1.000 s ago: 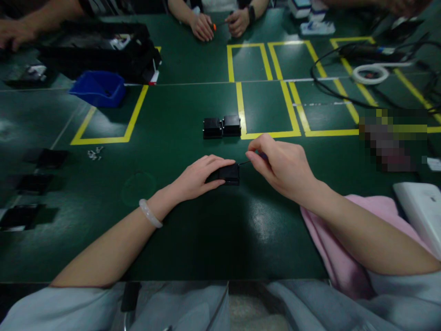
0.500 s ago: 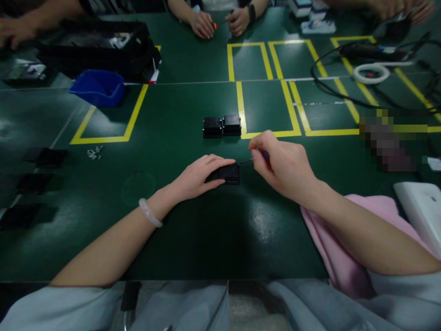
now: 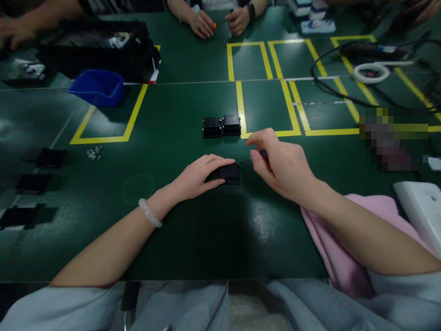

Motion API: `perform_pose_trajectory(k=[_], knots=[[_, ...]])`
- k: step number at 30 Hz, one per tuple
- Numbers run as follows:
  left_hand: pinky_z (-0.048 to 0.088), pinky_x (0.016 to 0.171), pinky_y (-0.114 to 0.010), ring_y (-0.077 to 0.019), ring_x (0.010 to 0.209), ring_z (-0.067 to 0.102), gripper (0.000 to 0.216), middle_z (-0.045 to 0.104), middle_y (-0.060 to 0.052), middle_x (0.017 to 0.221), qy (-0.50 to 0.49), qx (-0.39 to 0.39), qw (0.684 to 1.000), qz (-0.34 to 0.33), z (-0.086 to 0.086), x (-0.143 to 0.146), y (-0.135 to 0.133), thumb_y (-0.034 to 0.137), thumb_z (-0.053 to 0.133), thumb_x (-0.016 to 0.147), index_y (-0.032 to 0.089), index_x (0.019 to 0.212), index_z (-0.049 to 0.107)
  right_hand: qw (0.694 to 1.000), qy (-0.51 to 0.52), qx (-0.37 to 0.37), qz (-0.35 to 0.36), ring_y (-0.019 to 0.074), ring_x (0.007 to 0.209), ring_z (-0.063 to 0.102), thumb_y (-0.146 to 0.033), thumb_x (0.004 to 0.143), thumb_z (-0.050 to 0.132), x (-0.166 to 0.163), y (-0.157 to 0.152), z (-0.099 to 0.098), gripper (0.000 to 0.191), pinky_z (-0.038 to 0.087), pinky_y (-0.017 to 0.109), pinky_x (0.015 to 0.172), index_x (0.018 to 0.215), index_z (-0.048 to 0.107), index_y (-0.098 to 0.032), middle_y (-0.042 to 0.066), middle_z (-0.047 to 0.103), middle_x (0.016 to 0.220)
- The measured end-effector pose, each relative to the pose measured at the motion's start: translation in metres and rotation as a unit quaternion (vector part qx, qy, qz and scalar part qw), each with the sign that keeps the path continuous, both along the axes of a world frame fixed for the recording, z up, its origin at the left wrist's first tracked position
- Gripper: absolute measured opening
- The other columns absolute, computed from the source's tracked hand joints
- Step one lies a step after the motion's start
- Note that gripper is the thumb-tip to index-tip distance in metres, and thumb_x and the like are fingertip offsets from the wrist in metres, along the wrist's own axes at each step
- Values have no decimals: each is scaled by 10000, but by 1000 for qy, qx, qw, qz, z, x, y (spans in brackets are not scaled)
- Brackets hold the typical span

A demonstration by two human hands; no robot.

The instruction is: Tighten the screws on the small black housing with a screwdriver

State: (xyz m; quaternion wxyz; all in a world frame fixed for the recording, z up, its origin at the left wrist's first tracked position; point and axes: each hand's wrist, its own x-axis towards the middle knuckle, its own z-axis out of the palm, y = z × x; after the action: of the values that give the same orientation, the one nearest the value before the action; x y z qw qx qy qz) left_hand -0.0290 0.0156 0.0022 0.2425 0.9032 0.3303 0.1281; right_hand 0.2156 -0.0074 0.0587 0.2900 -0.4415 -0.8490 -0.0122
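On the green table, my left hand (image 3: 200,177) grips a small black rectangular block (image 3: 230,173) between thumb and fingers, holding it flat. My right hand (image 3: 280,165) is closed on the handle of a screwdriver (image 3: 245,161). Its thin shaft points left, and the tip meets the right end of the block near the upper corner. My palm hides most of the handle. Just beyond my hands, two similar black blocks (image 3: 221,126) sit side by side, with small shiny metal bits at their ends. A small pile of screws (image 3: 94,152) lies off to the left.
A blue bin (image 3: 98,88) stands at the back left before a large black tray (image 3: 96,50). More black parts (image 3: 34,184) lie far left. Cables (image 3: 317,69), a pink cloth (image 3: 344,230) and a white case (image 3: 420,211) are right. Across the table are a person's hands (image 3: 220,24).
My right hand's fingers have shifted slightly on the screwdriver handle. The block and my left hand stay in place. At the far right, another person's hands have moved.
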Motion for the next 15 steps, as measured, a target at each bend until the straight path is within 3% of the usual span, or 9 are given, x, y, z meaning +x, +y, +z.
perform_pose_trajectory(k=[4, 8, 15], knots=[[429, 1026, -392, -233, 1212, 505, 486, 543, -73, 1328, 2, -2, 1000, 1, 1, 0, 0, 280, 540, 974, 250, 1441, 411, 1000, -11, -14, -8, 132, 609, 615, -271, 963, 399, 0, 0, 0, 194, 348, 250, 565, 994, 556, -160, 3, 661, 719], [432, 1022, -397, -237, 1205, 508, 483, 541, -75, 1330, 3, -3, 1000, 4, 1, 1, 0, 279, 539, 972, 249, 1438, 416, 1000, 2, -12, -10, 117, 568, 580, -216, 937, 400, 0, 0, 0, 216, 342, 247, 558, 1089, 537, -149, -10, 654, 713], [438, 1011, -389, -231, 1204, 506, 482, 535, -72, 1333, 2, -5, 1000, 5, 1, 0, 0, 275, 534, 978, 253, 1443, 411, 1000, -6, -15, -11, 124, 581, 601, -218, 936, 409, 0, 0, 0, 178, 348, 247, 562, 1024, 551, -157, -17, 641, 673]])
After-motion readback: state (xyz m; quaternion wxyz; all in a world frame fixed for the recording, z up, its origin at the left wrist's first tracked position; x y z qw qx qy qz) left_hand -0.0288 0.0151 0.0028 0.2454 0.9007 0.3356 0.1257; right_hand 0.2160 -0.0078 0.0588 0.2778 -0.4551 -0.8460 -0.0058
